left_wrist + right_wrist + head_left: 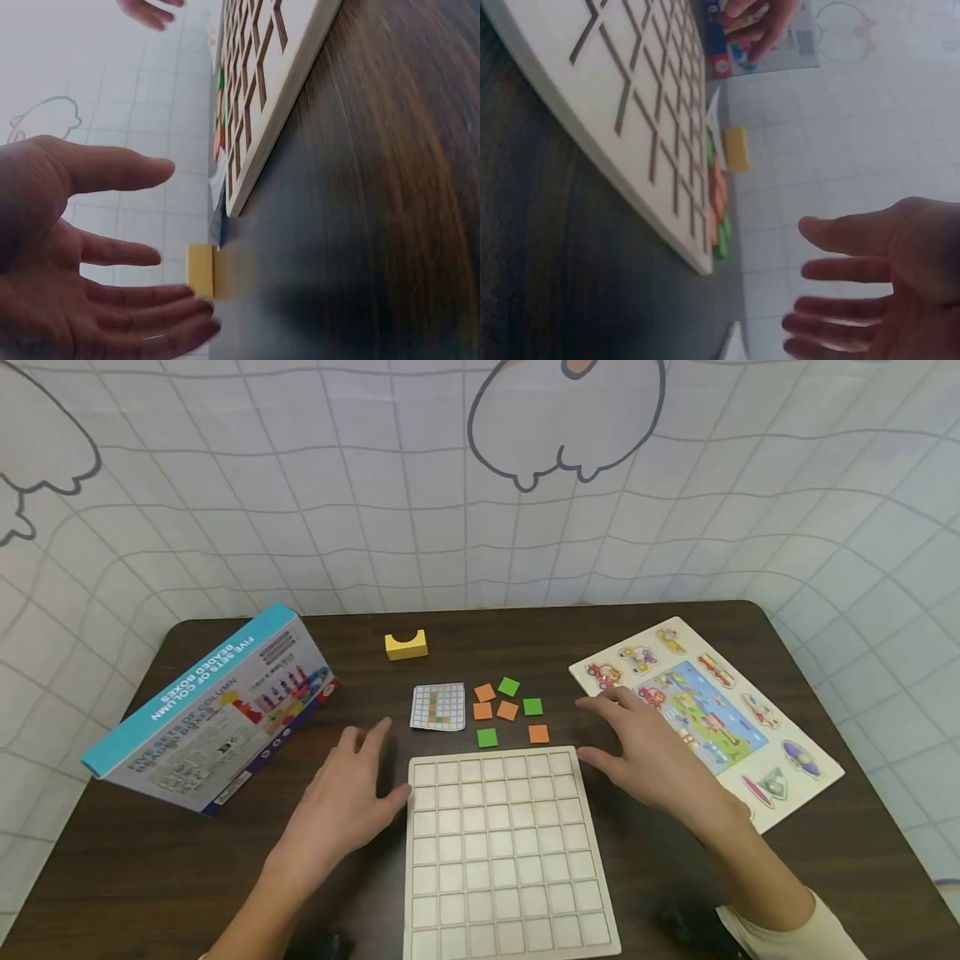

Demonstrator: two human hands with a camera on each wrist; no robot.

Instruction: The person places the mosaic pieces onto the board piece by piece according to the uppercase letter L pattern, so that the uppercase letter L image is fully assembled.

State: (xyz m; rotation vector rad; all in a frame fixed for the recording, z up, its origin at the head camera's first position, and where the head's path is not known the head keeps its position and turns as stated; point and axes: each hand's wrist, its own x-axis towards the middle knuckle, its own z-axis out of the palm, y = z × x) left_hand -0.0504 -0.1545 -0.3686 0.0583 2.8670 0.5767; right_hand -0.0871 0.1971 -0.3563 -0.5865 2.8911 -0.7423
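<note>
A pale wooden grid board (498,860) with rows of square recesses lies in front of me. My left hand (341,797) is at its upper left corner, thumb pointing toward the edge, fingers loosely extended. Beyond the upper right corner is my right hand (641,747), its fingers relaxed and apart, overlapping the picture puzzle in the head view. Neither hand holds anything. Just behind the grid board lie several small square tiles, some orange (538,734) and some green (487,738). Left of them is a pattern card (450,697) printed with a grid and coloured squares.
A yellow block (406,648) with a curved notch stands farther back. On the left is a blue-topped cardboard box (225,718). A wooden picture puzzle (802,789) lies at an angle on the right. A grid-patterned cloth (420,543) hangs behind the dark table (360,627).
</note>
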